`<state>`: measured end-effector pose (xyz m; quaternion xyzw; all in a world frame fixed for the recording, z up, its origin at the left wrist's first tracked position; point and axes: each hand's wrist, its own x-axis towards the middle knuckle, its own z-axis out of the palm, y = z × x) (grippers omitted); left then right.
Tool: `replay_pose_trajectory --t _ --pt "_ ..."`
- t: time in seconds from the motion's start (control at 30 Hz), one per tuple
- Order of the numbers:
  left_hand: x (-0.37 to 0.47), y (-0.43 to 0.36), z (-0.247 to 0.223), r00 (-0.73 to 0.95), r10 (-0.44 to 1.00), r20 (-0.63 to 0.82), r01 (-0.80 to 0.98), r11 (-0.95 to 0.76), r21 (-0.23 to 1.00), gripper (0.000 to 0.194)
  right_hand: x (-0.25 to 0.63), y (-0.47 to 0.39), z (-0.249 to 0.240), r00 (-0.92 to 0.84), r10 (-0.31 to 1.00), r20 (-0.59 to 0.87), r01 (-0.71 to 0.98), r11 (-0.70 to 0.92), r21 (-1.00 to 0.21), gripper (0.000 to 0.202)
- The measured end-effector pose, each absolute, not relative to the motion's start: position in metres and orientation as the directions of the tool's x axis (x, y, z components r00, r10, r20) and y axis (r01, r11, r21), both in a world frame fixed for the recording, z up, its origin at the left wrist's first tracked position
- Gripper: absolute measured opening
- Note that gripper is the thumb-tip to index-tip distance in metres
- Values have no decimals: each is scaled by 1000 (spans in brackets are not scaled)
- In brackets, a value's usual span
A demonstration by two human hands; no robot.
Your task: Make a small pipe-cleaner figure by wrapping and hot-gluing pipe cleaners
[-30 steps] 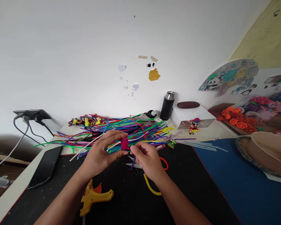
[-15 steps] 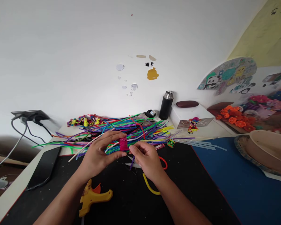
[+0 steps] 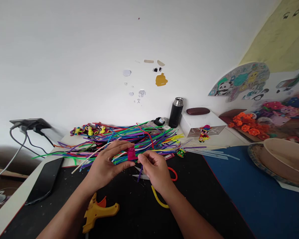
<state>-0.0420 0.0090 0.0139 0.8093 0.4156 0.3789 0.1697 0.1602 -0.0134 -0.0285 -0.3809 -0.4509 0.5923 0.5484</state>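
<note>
My left hand (image 3: 107, 161) pinches a small magenta block (image 3: 131, 153) between thumb and fingers; it looks wound from fuzzy pipe cleaner. Close beside it, the thumb and forefinger of my right hand (image 3: 155, 167) are pressed together on a thin purple pipe cleaner (image 3: 140, 174), whose end points down. Beneath the hands lie scissors (image 3: 141, 177), with a red loop handle showing past my right hand and their middle hidden by it. A curved yellow piece (image 3: 158, 198) lies under my right wrist. A yellow glue gun (image 3: 99, 212) rests near my left forearm.
Behind the hands spreads a heap of coloured pipe cleaners (image 3: 129, 137). A black flask (image 3: 176, 113) and a white box (image 3: 201, 121) stand by the wall. A phone (image 3: 45, 181) lies left, clear sticks (image 3: 215, 153) and a round basin (image 3: 286, 162) right.
The whole view has shifted slightly as the head moved. Both hands keep nearly the same pose and grip, with the magenta block turned a little.
</note>
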Motion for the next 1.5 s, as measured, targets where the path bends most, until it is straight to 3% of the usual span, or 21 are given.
replay_pose_trajectory --t 0.23,0.53,0.93,1.5 --pt "-38 13 6 425 747 511 555 -661 505 44 160 -14 -29 -66 996 58 -266 38 -963 55" --pt "-38 12 8 454 743 491 540 -668 512 48 163 -14 -31 -54 996 66 -254 50 -966 52" --pt "-38 9 14 345 802 487 568 -592 572 53 162 -14 -26 -72 996 54 -253 34 -967 54" --pt "-34 2 15 272 829 489 451 -559 696 48 153 -16 -29 -186 983 -4 -487 -96 -868 53"
